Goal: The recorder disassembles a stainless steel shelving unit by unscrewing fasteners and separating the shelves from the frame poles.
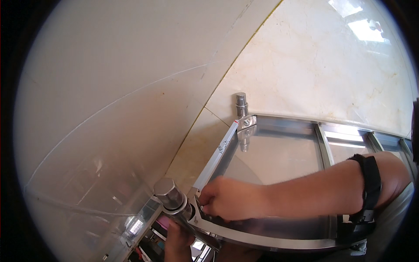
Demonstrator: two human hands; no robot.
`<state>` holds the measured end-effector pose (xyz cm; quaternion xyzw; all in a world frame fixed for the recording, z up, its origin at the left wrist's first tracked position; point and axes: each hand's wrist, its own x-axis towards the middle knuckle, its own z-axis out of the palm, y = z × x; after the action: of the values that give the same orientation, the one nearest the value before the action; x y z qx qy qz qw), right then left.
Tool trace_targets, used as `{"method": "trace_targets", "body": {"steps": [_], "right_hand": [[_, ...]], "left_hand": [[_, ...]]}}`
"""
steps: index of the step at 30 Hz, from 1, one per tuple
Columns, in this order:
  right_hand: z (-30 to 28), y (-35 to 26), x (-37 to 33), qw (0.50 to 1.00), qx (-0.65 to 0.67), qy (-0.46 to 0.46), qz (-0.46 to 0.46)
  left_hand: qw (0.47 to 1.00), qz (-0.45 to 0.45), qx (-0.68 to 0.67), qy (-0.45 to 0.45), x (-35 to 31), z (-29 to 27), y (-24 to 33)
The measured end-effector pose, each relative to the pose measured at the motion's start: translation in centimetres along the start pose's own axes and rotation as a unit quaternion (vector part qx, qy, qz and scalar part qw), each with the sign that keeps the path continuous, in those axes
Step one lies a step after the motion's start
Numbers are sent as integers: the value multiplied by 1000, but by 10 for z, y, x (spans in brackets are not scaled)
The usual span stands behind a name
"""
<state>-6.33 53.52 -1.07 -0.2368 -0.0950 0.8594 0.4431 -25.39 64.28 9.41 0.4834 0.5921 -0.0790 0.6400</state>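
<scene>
A metal frame (pixel 262 238) with a shiny sheet panel (pixel 279 157) lies in front of me, its underside showing several cross braces. At its near left corner stands a steel leg (pixel 198 233) ending in a hexagonal foot (pixel 168 194). My right hand (pixel 231 198) reaches in from the right, fingers curled down inside that corner against the bracket. What its fingertips pinch is hidden. Below the foot, my left hand (pixel 176 242) is closed about the leg, thumb up along its side; most of its fingers are out of sight.
Another steel foot (pixel 241 105) stands at the far corner beside a bolted bracket (pixel 247 122). A white strip with handwriting (pixel 218 153) runs along the left edge. Glossy wall panelling (pixel 109 109) rises at left; pale tiles (pixel 314 65) lie beyond. Small items (pixel 152 244) crowd the lower left.
</scene>
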Motion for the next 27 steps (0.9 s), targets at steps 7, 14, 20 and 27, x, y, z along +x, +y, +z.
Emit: {"method": "trace_targets", "body": {"steps": [7,14,20,27], "right_hand": [[2,19,14,998,38,-41,2],[9,11,9,998,-24,28,-56],[-3,6,15,991,62,-46,109],[-7,10,6,948,-262,22,-180]], "left_hand": [[999,-14,-27,-43,-3,-7,-4],[998,-26,-49,1,-5,-15,-10],[1000,-19,-8,-9,4,-5,-14],[994,20,-104,4,3,12,-6]]}}
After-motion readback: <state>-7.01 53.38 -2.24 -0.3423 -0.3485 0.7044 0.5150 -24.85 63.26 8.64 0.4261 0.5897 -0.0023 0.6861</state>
